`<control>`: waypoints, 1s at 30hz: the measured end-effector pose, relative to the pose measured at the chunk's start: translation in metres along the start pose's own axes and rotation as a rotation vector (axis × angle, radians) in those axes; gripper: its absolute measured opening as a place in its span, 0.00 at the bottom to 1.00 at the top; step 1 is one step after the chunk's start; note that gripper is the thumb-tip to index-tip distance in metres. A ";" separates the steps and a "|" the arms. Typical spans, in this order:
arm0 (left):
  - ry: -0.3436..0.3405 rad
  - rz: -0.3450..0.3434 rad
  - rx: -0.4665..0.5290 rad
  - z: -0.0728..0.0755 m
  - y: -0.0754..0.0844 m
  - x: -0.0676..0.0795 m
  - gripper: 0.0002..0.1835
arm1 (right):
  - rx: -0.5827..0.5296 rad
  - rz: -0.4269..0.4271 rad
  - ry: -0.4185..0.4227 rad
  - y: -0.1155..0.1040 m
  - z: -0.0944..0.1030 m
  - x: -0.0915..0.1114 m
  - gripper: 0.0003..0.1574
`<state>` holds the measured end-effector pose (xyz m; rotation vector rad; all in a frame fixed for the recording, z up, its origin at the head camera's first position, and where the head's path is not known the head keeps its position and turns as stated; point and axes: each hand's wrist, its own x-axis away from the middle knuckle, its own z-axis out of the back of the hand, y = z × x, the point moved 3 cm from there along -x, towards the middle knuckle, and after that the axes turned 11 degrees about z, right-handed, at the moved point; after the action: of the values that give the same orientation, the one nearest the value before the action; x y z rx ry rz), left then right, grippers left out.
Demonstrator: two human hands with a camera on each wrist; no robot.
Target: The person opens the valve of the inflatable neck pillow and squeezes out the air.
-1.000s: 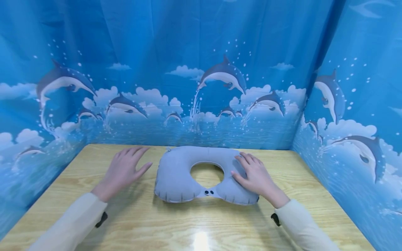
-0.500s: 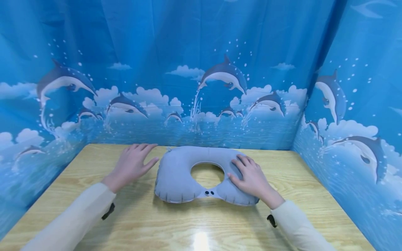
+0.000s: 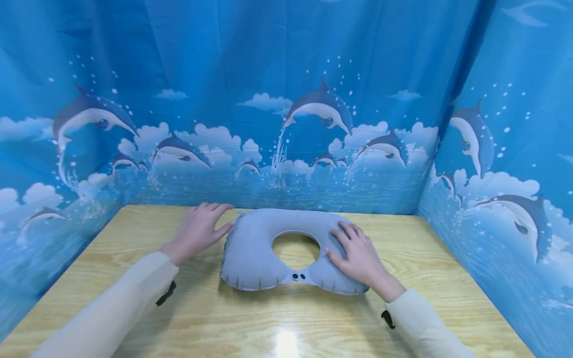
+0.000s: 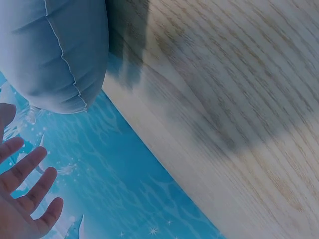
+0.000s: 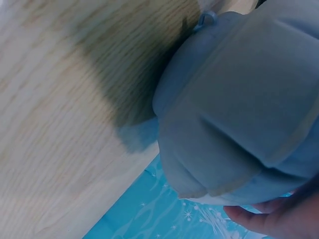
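An inflated grey U-shaped neck pillow (image 3: 250, 253) lies on the table, its opening toward me. Two dark snap buttons (image 3: 298, 276) sit on the strap joining its ends. My right hand (image 3: 359, 254) rests on the pillow's right arm, fingers spread and slightly bent. At the pillow's far left corner is my left hand (image 3: 197, 231), fingers extended, thumb tip right at the edge. The left wrist view has the seamed pillow side (image 4: 55, 55) above the spread left fingers (image 4: 32, 172). In the right wrist view the creased pillow (image 5: 229, 99) hides much of the right hand (image 5: 281, 219).
The wooden table (image 3: 268, 323) carries the pillow and reflects a bright light near its front. Blue dolphin-print curtains (image 3: 215, 99) stand behind and along both sides of the table. A small loop (image 5: 205, 21) sticks out from the pillow's edge.
My left hand has moved right, up to the pillow's left edge. The right hand has shifted slightly left on the pillow, which has stayed in place.
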<state>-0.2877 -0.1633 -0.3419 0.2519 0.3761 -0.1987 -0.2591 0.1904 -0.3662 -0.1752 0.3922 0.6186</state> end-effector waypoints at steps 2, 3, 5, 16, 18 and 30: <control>-0.012 0.005 -0.005 -0.002 0.001 -0.002 0.23 | 0.009 0.004 0.004 0.000 -0.001 0.000 0.32; -0.016 0.007 -0.010 -0.004 0.001 -0.003 0.23 | 0.012 0.005 0.004 0.001 -0.002 0.000 0.32; -0.020 0.008 -0.018 -0.006 0.002 -0.005 0.22 | 0.016 0.005 0.007 0.001 -0.002 0.000 0.32; -0.023 -0.004 0.010 -0.014 0.007 -0.014 0.19 | 0.028 0.004 0.004 -0.001 -0.003 0.001 0.32; -0.017 -0.010 0.013 -0.015 0.008 -0.015 0.19 | 0.032 0.004 0.003 -0.001 -0.003 0.001 0.32; -0.070 0.006 0.032 -0.020 0.007 -0.024 0.17 | 0.026 -0.004 0.000 0.000 -0.004 0.001 0.32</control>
<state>-0.3151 -0.1478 -0.3494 0.2769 0.3032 -0.2070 -0.2595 0.1895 -0.3702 -0.1509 0.3994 0.6097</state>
